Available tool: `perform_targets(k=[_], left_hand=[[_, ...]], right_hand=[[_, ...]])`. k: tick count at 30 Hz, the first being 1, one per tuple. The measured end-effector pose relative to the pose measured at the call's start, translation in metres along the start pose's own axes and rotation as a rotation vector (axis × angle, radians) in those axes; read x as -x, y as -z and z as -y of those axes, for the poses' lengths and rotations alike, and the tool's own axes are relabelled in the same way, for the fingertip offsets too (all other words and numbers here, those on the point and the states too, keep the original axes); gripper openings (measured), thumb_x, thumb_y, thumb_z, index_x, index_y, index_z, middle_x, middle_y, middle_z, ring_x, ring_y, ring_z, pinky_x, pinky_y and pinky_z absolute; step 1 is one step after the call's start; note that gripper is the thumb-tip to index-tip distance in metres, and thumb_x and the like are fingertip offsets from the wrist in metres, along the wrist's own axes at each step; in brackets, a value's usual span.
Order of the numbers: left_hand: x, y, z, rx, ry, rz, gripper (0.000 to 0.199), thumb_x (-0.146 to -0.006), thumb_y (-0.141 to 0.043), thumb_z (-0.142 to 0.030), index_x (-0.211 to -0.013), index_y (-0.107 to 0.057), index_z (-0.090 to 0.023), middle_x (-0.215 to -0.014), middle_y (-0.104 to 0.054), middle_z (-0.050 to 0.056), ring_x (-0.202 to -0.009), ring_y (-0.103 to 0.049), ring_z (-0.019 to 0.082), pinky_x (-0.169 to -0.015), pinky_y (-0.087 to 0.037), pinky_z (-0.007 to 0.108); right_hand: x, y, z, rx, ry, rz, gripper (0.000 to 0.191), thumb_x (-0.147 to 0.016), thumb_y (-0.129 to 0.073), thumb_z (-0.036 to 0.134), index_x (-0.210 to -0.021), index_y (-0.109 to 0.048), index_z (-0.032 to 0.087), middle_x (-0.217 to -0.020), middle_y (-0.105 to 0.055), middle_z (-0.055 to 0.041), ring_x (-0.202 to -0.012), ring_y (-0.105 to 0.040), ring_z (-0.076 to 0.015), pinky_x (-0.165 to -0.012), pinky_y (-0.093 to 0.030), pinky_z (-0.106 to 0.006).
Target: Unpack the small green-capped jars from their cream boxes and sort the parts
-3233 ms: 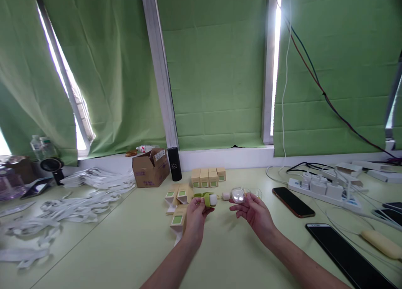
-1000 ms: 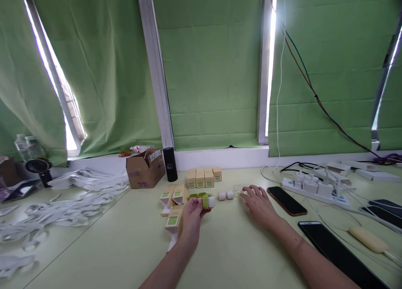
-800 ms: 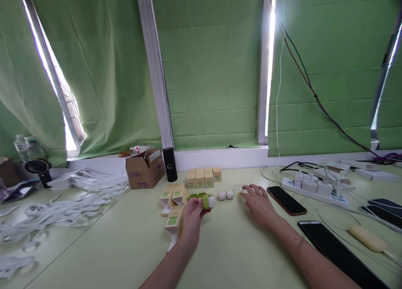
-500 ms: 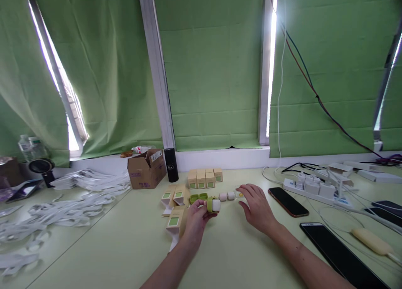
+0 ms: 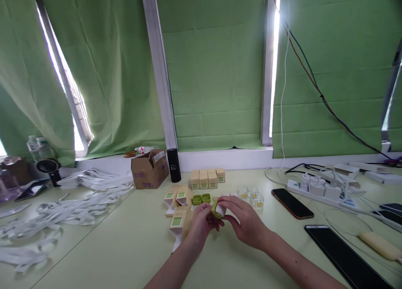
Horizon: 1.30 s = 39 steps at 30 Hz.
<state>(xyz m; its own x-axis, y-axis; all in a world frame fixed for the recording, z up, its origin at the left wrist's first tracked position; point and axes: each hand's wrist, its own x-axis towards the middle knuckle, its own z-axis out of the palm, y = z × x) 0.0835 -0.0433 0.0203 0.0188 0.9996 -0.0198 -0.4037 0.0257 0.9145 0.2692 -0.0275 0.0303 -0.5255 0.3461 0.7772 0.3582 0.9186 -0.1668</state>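
Three clear cups (image 5: 258,201) stand beyond the right hand (image 5: 248,223), whose fingertips pinch a white piece (image 5: 221,210); from here I see it sitting in a green holder (image 5: 215,210), gripped by the left hand (image 5: 202,220) over the pale table (image 5: 122,247)

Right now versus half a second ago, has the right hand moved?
Yes. Against the orange-edged phone, the right hand has shifted left, from the clear cups to the green-and-white piece in the left hand.
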Motion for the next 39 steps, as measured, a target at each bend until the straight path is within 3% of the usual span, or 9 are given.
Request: perform_targets(k=[8, 13, 17, 21, 24, 28, 32, 35, 39], left_hand=[[0.002, 0.0, -0.004, -0.009, 0.038, 0.075, 0.035, -0.075, -0.073, -0.05, -0.077, -0.06, -0.017, -0.063, -0.073, 0.01, -0.047, -0.063, 0.016, -0.043, -0.038, 0.023], [0.001, 0.002, -0.004, -0.089, 0.046, 0.07, 0.046, -0.078, -0.069, -0.063, -0.078, -0.058, -0.019, -0.056, -0.071, 0.008, -0.04, -0.057, 0.015, -0.04, -0.032, 0.022], [-0.002, 0.003, -0.004, -0.142, 0.009, -0.012, 0.055, -0.078, -0.066, -0.071, -0.064, -0.05, -0.02, -0.053, -0.068, 0.007, -0.038, -0.052, 0.012, -0.039, -0.03, 0.021], [-0.005, 0.005, -0.004, -0.13, -0.027, -0.045, 0.055, -0.077, -0.067, -0.07, -0.062, -0.049, -0.02, -0.052, -0.067, 0.005, -0.039, -0.051, 0.011, -0.04, -0.03, 0.02], [-0.006, 0.006, -0.002, -0.132, -0.03, -0.033, 0.054, -0.076, -0.069, -0.068, -0.062, -0.049, -0.02, -0.053, -0.067, 0.005, -0.041, -0.052, 0.011, -0.04, -0.03, 0.021], [-0.006, 0.006, 0.001, -0.151, -0.04, -0.008, 0.049, -0.077, -0.069, -0.064, -0.067, -0.049, -0.02, -0.056, -0.067, 0.005, -0.044, -0.053, 0.012, -0.041, -0.031, 0.021], [-0.008, 0.007, 0.001, -0.222, -0.147, -0.061, 0.045, -0.075, -0.074, -0.059, -0.076, -0.052, -0.02, -0.066, -0.067, 0.003, -0.057, -0.058, 0.014, -0.046, -0.038, 0.021], [-0.008, 0.006, -0.001, -0.33, -0.278, -0.125, 0.045, -0.072, -0.078, -0.057, -0.084, -0.057, -0.019, -0.075, -0.066, 0.004, -0.069, -0.061, 0.017, -0.048, -0.042, 0.022], [0.001, 0.0, -0.004, -0.582, -0.463, -0.121, 0.035, -0.085, -0.07, -0.047, -0.104, -0.063, -0.019, -0.102, -0.07, 0.011, -0.087, -0.064, 0.02, -0.057, -0.048, 0.024]], right_hand=[[-0.01, 0.002, 0.006, -0.219, -0.14, 0.079, 0.045, -0.093, -0.051, 0.007, -0.134, -0.056, 0.027, -0.135, -0.059, -0.0109, -0.123, -0.061, -0.0249, -0.102, -0.058, -0.042], [-0.002, -0.015, -0.001, -0.575, -0.374, -0.09, 0.022, -0.099, -0.058, 0.027, -0.12, -0.063, 0.025, -0.124, -0.061, -0.0102, -0.108, -0.064, -0.0233, -0.085, -0.06, -0.037], [0.004, -0.025, -0.009, -0.98, -0.611, -0.191, 0.029, -0.096, -0.069, 0.043, -0.116, -0.067, 0.022, -0.108, -0.069, -0.0079, -0.088, -0.067, -0.0192, -0.078, -0.058, -0.036], [0.005, -0.027, -0.011, -1.389, -0.771, -0.273, 0.034, -0.087, -0.079, 0.048, -0.101, -0.072, 0.018, -0.097, -0.075, -0.0075, -0.084, -0.071, -0.0198, -0.077, -0.058, -0.035], [0.006, -0.027, -0.011, -1.543, -0.904, -0.278, 0.037, -0.081, -0.084, 0.049, -0.093, -0.073, 0.017, -0.089, -0.077, -0.0082, -0.079, -0.073, -0.0207, -0.073, -0.058, -0.033], [0.01, -0.03, -0.014, -1.539, -1.032, -0.262, 0.039, -0.078, -0.085, 0.052, -0.086, -0.072, 0.015, -0.078, -0.075, -0.0079, -0.071, -0.072, -0.0205, -0.062, -0.055, -0.03], [0.012, -0.035, -0.017, -1.421, -1.002, -0.259, 0.045, -0.077, -0.085, 0.056, -0.088, -0.073, 0.014, -0.077, -0.072, -0.0066, -0.065, -0.067, -0.0174, -0.057, -0.05, -0.028], [0.013, -0.036, -0.017, -1.113, -0.885, -0.273, 0.046, -0.079, -0.082, 0.058, -0.092, -0.073, 0.015, -0.08, -0.072, -0.0058, -0.065, -0.064, -0.0165, -0.059, -0.05, -0.029], [0.015, -0.033, -0.012, -0.618, -0.667, -0.24, 0.033, -0.09, -0.073, 0.049, -0.107, -0.07, 0.02, -0.098, -0.071, -0.0078, -0.079, -0.066, -0.0201, -0.072, -0.056, -0.034]])
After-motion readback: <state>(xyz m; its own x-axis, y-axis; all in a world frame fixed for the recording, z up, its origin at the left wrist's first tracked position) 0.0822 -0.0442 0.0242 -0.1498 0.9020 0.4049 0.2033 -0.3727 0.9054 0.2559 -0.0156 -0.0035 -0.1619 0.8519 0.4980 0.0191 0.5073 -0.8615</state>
